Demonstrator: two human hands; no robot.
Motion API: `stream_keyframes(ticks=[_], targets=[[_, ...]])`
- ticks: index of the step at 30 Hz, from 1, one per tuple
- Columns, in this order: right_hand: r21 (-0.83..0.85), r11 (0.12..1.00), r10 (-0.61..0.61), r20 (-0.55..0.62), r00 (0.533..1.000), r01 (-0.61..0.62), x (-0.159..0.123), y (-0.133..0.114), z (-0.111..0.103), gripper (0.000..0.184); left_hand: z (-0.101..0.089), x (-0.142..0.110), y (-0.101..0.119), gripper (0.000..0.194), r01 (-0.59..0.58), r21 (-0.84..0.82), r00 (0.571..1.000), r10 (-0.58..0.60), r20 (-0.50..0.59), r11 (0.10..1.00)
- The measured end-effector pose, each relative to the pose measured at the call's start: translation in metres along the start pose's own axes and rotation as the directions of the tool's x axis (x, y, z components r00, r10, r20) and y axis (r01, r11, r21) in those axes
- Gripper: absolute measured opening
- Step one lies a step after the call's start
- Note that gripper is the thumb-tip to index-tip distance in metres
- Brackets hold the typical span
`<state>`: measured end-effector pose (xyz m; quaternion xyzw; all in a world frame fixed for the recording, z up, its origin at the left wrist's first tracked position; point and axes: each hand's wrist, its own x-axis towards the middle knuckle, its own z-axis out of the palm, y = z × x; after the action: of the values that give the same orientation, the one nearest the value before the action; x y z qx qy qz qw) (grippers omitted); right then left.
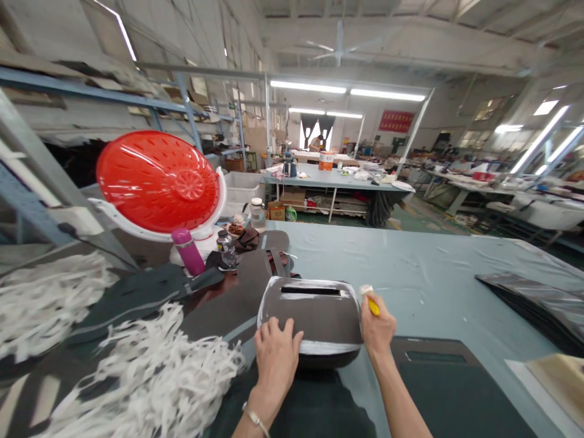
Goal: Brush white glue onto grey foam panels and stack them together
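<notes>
A dark brown leather piece [314, 316] with a narrow slot near its far edge and white glue along its borders lies on the grey-blue table [410, 274]. My left hand [275, 353] rests flat on its near left corner, fingers spread. My right hand [376, 325] is closed round a small brush with a yellow handle [370, 301] at the piece's right edge.
White shredded strips [150, 371] pile at the left. Behind stand a red fan [157, 182], a purple bottle [188, 250] and small jars. Dark cut pieces [451, 389] lie at the right, with a stack [538, 304] further right. Other worktables fill the hall.
</notes>
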<state>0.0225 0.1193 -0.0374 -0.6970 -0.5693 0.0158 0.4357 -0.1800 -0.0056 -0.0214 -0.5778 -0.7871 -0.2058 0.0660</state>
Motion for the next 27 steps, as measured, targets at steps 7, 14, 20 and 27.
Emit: stream_keyframes(ticks=[7,14,20,27], targets=[[0.21,0.976,0.025,0.167,0.986,-0.061,-0.02,0.015,-0.014,0.044,0.032,0.041,0.064,0.022,0.089,-0.606,0.967,0.076,0.241,0.79],[0.657,0.724,0.05,0.252,0.966,-0.209,-0.025,-0.014,-0.028,0.039,0.067,0.072,0.11,0.036,0.38,-0.841,0.908,0.019,0.419,0.384],[0.565,0.793,0.022,0.346,0.938,-0.227,-0.029,-0.005,-0.016,0.035,0.028,0.075,0.084,0.03,0.439,-0.898,0.897,0.048,0.439,-0.001],[0.519,0.837,-0.06,0.399,0.915,-0.172,-0.028,0.0,-0.021,0.034,-0.108,0.052,0.051,0.028,0.456,-0.828,0.889,0.217,0.404,-0.327]])
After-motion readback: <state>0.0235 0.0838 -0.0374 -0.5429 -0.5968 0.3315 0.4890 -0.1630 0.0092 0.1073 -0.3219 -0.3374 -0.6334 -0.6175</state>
